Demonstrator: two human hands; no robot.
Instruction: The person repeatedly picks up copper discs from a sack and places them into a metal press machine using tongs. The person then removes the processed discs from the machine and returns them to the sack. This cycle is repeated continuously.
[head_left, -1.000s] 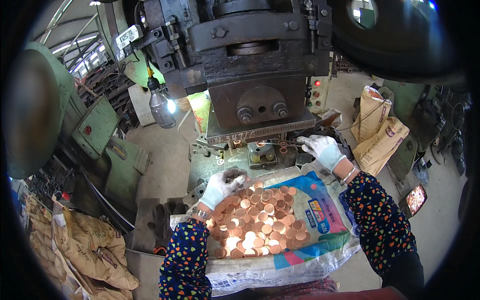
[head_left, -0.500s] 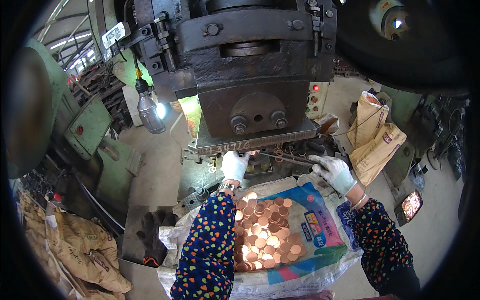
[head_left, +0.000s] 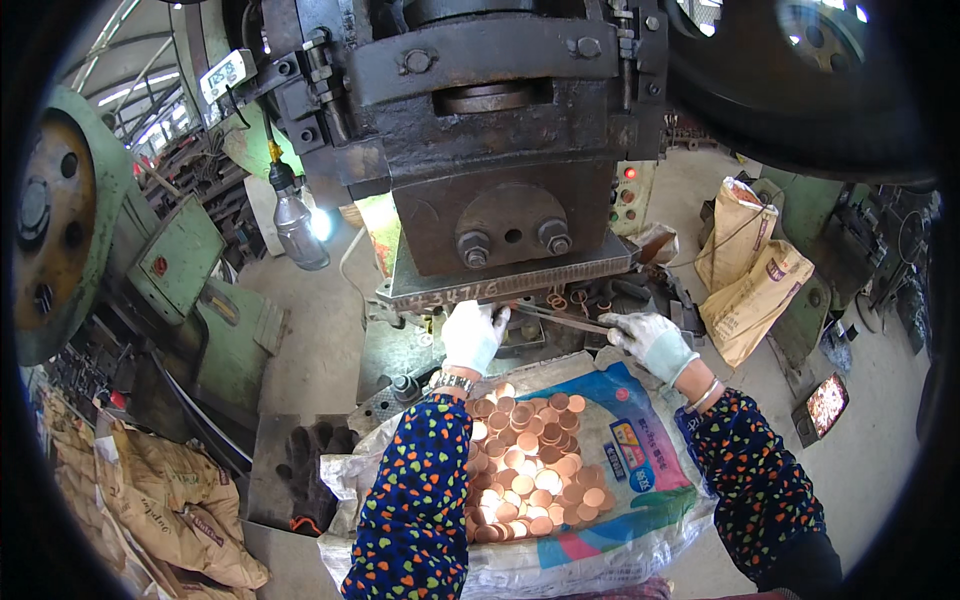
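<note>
My left hand [head_left: 473, 337], in a white glove, reaches in at the front edge of the press's lower plate. Its thumb stands apart on the right, but the fingertips are partly hidden, so I cannot tell if they hold anything. My right hand [head_left: 650, 343], also gloved, is closed around long thin metal tongs [head_left: 575, 320]. Their tips point left toward the left hand, under the press head [head_left: 515, 215]. Below both hands, a heap of round copper-coloured discs [head_left: 525, 460] lies on a printed plastic sack [head_left: 590, 400].
A lit work lamp [head_left: 300, 225] hangs left of the press. Copper-coloured rings [head_left: 557, 300] lie behind the tongs. Dark gloves [head_left: 315, 455] rest left of the sack. Paper sacks stand at the right [head_left: 757, 300] and lie at the lower left [head_left: 180, 500].
My right hand has shifted left with the tongs, whose tips are closer to my left hand. The left hand has barely moved. The wheel at the far left, smeared before, now looks sharp.
</note>
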